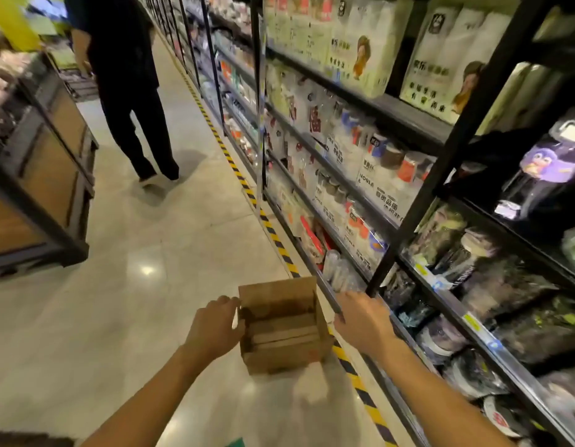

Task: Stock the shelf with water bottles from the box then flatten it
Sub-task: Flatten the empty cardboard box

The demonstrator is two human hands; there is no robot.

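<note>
Cardboard box (282, 330) is sitting open between two separated hands; left hand (215, 327) is gripping its left edge, right hand (363, 321) hovering by the shelf (453, 146), grip unclear.

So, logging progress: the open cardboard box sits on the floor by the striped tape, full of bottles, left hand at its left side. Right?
Not full: the head view shows only bare cardboard inside the cardboard box, no bottles. It does sit open on the floor by the striped tape, left hand at its left side.
</note>
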